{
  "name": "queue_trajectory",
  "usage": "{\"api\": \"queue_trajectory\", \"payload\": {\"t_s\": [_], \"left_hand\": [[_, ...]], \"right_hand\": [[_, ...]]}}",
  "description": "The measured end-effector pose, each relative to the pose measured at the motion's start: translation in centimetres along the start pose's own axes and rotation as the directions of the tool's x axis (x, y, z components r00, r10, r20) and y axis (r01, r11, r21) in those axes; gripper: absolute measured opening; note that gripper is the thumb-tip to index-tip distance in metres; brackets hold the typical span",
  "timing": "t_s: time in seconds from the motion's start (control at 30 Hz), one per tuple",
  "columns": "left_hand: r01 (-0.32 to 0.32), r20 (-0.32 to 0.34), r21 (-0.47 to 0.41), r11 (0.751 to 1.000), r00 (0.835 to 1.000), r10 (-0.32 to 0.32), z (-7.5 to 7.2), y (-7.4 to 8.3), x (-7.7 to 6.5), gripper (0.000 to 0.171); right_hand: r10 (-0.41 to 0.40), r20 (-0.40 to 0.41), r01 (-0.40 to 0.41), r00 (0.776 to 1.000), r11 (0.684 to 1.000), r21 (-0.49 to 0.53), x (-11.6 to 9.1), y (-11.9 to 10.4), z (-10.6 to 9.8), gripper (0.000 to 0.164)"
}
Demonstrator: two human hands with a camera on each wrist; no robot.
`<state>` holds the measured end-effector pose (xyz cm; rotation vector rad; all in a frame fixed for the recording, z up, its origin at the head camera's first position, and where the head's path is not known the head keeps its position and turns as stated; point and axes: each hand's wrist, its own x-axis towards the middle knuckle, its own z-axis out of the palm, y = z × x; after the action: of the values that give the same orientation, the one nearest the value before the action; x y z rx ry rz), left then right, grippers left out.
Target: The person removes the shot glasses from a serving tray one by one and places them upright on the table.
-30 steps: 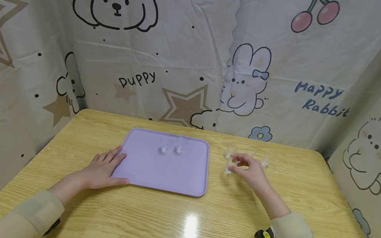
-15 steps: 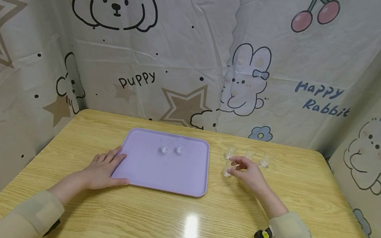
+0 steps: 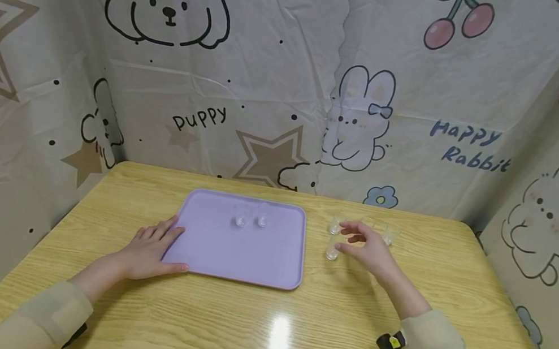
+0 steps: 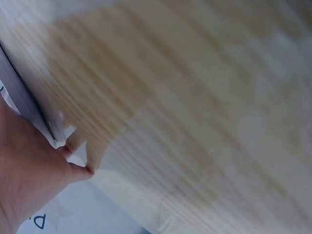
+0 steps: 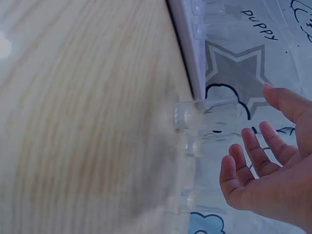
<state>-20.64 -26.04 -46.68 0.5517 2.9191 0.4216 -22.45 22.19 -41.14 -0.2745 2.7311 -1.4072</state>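
My left hand [image 3: 151, 253] lies at the left edge of a lilac tray [image 3: 235, 258], fingers spread and touching its rim. Two small clear glasses, one left [image 3: 240, 221] and one right [image 3: 262, 221], stand upright toward the back of the tray. To the right of the tray, a clear shot glass [image 3: 332, 253] stands upright on the table. Beside it is my right hand [image 3: 367, 251], thumb and fingers apart. The right wrist view shows a gap between that hand [image 5: 273, 170] and the glass [image 5: 209, 115].
Behind the nearest glass stands another clear glass [image 3: 334, 226]. Farther right is one more [image 3: 388, 237], with a glass between them mostly hidden by the right hand. A patterned curtain [image 3: 279, 83] rises behind the wooden table [image 3: 223, 322].
My right hand has lowered the shot glass onto the table, slightly toward me and left, and let go of it. The left hand stays at the tray edge.
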Motion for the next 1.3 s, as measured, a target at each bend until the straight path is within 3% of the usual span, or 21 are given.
{"api": "queue_trajectory", "payload": {"t_s": [0.37,0.6,0.83,1.3], "left_hand": [[-0.009,-0.013,-0.007,1.000,1.000,0.009,0.0,0.1,-0.2,0.103],[-0.016,-0.018,-0.012,1.000,1.000,0.015,-1.1,1.2,-0.7,0.099],[-0.012,-0.008,0.001,1.000,1.000,0.012,-1.6,1.7,-1.0,0.098],[-0.014,-0.014,-0.011,1.000,1.000,0.014,-0.1,0.0,-0.1,0.104]], "right_hand": [[0.008,-0.014,-0.008,1.000,1.000,-0.013,0.0,-3.6,-1.0,0.056],[0.003,-0.014,-0.004,1.000,1.000,-0.005,0.5,-6.1,-0.9,0.058],[-0.019,-0.014,0.020,1.000,0.998,0.057,1.2,-8.1,0.1,0.057],[-0.047,-0.017,0.049,0.999,0.983,0.176,3.6,-10.1,3.9,0.058]]}}
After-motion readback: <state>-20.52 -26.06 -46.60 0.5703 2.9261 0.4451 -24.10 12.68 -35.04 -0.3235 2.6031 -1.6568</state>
